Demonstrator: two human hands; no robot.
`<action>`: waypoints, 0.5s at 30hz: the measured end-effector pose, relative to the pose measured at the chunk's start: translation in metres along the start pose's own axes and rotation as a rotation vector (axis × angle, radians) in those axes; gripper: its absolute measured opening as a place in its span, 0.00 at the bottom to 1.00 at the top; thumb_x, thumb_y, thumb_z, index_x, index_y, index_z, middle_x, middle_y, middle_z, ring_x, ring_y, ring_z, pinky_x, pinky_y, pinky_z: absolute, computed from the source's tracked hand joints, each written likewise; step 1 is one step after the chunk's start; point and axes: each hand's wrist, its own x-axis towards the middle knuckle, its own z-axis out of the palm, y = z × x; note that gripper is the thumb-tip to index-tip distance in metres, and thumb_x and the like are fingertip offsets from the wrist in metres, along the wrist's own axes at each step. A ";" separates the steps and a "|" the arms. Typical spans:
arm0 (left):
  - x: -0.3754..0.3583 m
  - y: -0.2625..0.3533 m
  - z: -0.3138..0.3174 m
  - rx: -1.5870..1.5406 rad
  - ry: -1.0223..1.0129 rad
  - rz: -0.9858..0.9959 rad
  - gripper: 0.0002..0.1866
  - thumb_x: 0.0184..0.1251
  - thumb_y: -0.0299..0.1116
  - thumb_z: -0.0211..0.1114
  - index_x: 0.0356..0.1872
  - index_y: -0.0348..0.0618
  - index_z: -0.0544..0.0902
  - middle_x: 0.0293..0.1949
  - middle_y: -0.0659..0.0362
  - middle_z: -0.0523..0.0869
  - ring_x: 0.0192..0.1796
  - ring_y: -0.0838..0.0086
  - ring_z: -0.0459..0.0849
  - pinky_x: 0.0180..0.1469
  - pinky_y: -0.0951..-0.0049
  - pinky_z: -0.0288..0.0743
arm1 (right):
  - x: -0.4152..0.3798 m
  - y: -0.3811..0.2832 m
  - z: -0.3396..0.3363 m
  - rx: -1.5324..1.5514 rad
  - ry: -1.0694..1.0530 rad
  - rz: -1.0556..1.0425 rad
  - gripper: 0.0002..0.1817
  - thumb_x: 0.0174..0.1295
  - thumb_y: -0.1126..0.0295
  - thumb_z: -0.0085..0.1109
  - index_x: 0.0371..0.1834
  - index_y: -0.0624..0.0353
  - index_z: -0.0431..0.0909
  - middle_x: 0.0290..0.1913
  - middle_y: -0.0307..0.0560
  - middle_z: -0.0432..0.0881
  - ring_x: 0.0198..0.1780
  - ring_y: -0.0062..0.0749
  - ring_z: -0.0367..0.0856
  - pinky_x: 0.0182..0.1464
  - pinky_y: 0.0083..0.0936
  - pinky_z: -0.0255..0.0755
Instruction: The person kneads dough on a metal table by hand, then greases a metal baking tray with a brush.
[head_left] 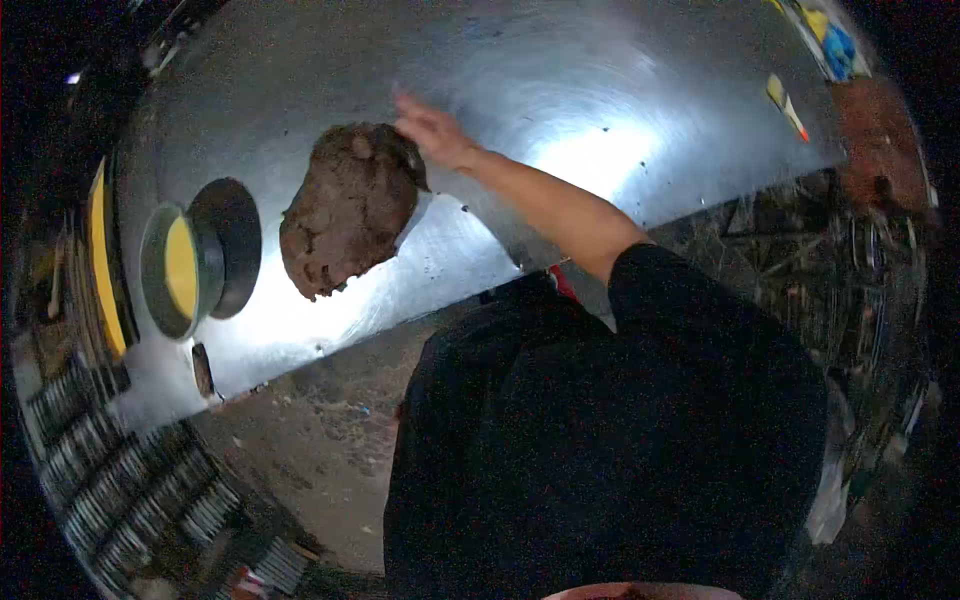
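Note:
My right hand (pixel 435 132) reaches across a metal table (pixel 500 60) from a black short sleeve. Its fingers are stretched out and somewhat blurred, right at the upper right edge of a large brown lump of dough-like material (pixel 350 210). The lump lies flat on the metal, with an uneven surface and a ragged lower edge. To its left stands a grey-green bowl (pixel 152 275) with something yellow (pixel 181 268) inside. My left hand is out of view.
A brush with a pale head and red-tipped handle (pixel 788 108) lies at the table's far right. Near the front left edge is a small dark block (pixel 203 370). Stacked ridged items (pixel 140 490) stand at lower left. A yellow strip (pixel 103 260) stands beyond the bowl.

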 end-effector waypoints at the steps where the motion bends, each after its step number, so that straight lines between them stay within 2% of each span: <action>1: -0.004 0.015 0.006 0.044 -0.004 -0.027 0.16 0.68 0.42 0.62 0.41 0.37 0.82 0.32 0.55 0.85 0.31 0.71 0.83 0.38 0.67 0.77 | -0.013 0.005 -0.035 -0.053 0.141 -0.059 0.31 0.67 0.52 0.53 0.69 0.60 0.66 0.74 0.54 0.59 0.78 0.42 0.48 0.76 0.33 0.43; 2: -0.008 0.027 0.012 0.063 -0.007 -0.047 0.16 0.68 0.42 0.62 0.41 0.37 0.82 0.33 0.55 0.85 0.31 0.71 0.83 0.38 0.67 0.77 | -0.031 0.014 -0.079 -0.278 0.287 -0.112 0.29 0.66 0.57 0.55 0.67 0.60 0.68 0.74 0.54 0.60 0.77 0.43 0.51 0.75 0.35 0.48; 4: -0.014 0.040 0.019 0.083 -0.009 -0.065 0.16 0.68 0.42 0.62 0.41 0.37 0.82 0.33 0.55 0.85 0.31 0.71 0.83 0.38 0.67 0.77 | -0.083 0.026 -0.181 -0.655 0.501 -0.098 0.29 0.68 0.56 0.52 0.67 0.62 0.66 0.73 0.57 0.59 0.76 0.47 0.52 0.74 0.41 0.48; 6: -0.016 0.045 0.022 0.100 -0.008 -0.068 0.16 0.68 0.42 0.62 0.42 0.37 0.82 0.33 0.55 0.85 0.31 0.71 0.83 0.39 0.67 0.77 | -0.146 0.034 -0.272 -0.848 0.709 0.093 0.30 0.69 0.55 0.49 0.67 0.65 0.65 0.73 0.60 0.59 0.75 0.52 0.53 0.73 0.46 0.47; 8: -0.028 0.052 0.020 0.112 0.009 -0.074 0.16 0.68 0.42 0.62 0.42 0.37 0.82 0.33 0.55 0.85 0.31 0.71 0.83 0.39 0.67 0.77 | -0.199 0.043 -0.321 -0.932 0.835 0.389 0.31 0.70 0.54 0.47 0.67 0.68 0.64 0.72 0.63 0.58 0.74 0.56 0.53 0.72 0.52 0.47; 9: -0.032 0.048 0.024 0.111 0.011 -0.079 0.16 0.68 0.42 0.62 0.42 0.37 0.82 0.33 0.55 0.85 0.31 0.71 0.83 0.39 0.67 0.77 | -0.217 0.072 -0.335 -1.313 0.725 0.475 0.32 0.70 0.54 0.46 0.69 0.67 0.62 0.73 0.63 0.58 0.74 0.55 0.53 0.71 0.55 0.48; 10: -0.031 0.047 0.020 0.104 0.017 -0.082 0.16 0.68 0.42 0.62 0.42 0.37 0.82 0.33 0.55 0.85 0.31 0.71 0.83 0.39 0.67 0.77 | -0.210 0.059 -0.312 -1.462 0.553 0.490 0.31 0.69 0.51 0.46 0.67 0.62 0.66 0.73 0.61 0.58 0.74 0.57 0.52 0.70 0.57 0.48; 12: -0.039 0.049 0.023 0.112 0.026 -0.090 0.16 0.68 0.42 0.62 0.42 0.37 0.82 0.33 0.55 0.85 0.31 0.71 0.83 0.39 0.67 0.77 | -0.195 0.063 -0.252 -1.595 0.346 0.297 0.27 0.67 0.50 0.47 0.61 0.57 0.74 0.73 0.59 0.59 0.74 0.60 0.51 0.70 0.62 0.46; 13: -0.040 0.048 0.025 0.113 0.025 -0.094 0.16 0.68 0.42 0.62 0.42 0.37 0.82 0.33 0.55 0.85 0.31 0.71 0.83 0.39 0.67 0.77 | -0.168 0.045 -0.208 -1.550 0.239 0.336 0.25 0.67 0.52 0.46 0.59 0.57 0.76 0.72 0.60 0.60 0.74 0.61 0.50 0.70 0.63 0.45; 14: -0.041 0.048 0.025 0.117 0.024 -0.093 0.16 0.68 0.42 0.62 0.42 0.37 0.82 0.33 0.55 0.85 0.31 0.71 0.83 0.39 0.67 0.77 | -0.149 0.050 -0.168 -1.322 0.324 0.131 0.26 0.68 0.53 0.46 0.61 0.60 0.72 0.71 0.61 0.62 0.74 0.61 0.51 0.71 0.60 0.44; 15: -0.042 0.050 0.025 0.119 0.021 -0.093 0.16 0.68 0.42 0.62 0.42 0.37 0.82 0.33 0.55 0.85 0.31 0.71 0.83 0.39 0.67 0.77 | -0.119 0.040 -0.120 -1.055 0.406 0.081 0.29 0.68 0.53 0.46 0.63 0.66 0.68 0.69 0.64 0.63 0.73 0.61 0.53 0.72 0.56 0.46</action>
